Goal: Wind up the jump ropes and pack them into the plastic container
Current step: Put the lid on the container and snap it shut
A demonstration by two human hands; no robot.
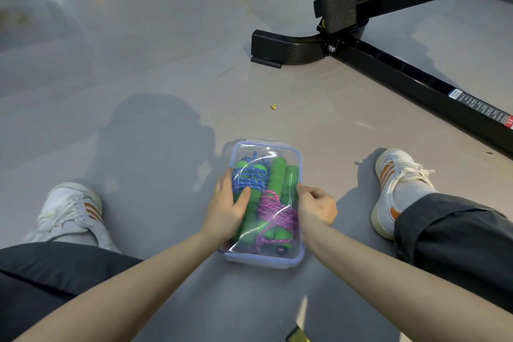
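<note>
bare forearms reach in from the bottom edge of the frame and meet at the plastic container (pixel 265 261), which sits on the grey floor (pixel 166 78) at lower centre, between the person's spread legs. left hand (pixel 226 208) lies against the container's left side, its fingers (pixel 226 179) straight and together along the wall and the thumb spread over the clear lid (pixel 256 153) – pressing rather than curling round it. right hand (pixel 316 207) is at the container's right edge, knuckles up, fingers curled in and clamped on the rim there. through the lid the ropes show, wound into bundles: a blue jump rope (pixel 249 178) in the upper left part, a pink jump rope (pixel 274 212) toward the lower right, both wrapped around green foam handles (pixel 279 172) that lie lengthwise in the box. dark trouser legs (pixel 455 236) run out to both sides, ending in a white shoe with orange stripes at the left (pixel 73 209) and its pair at the right (pixel 394 183), well apart from the container. a small yellow scrap (pixel 274 107) lies on the floor above the box. across the upper right of the frame stands the black frame of a gym machine (pixel 388 69) – its foot rests on the floor, and a labelled bar runs down toward the right edge.
</note>
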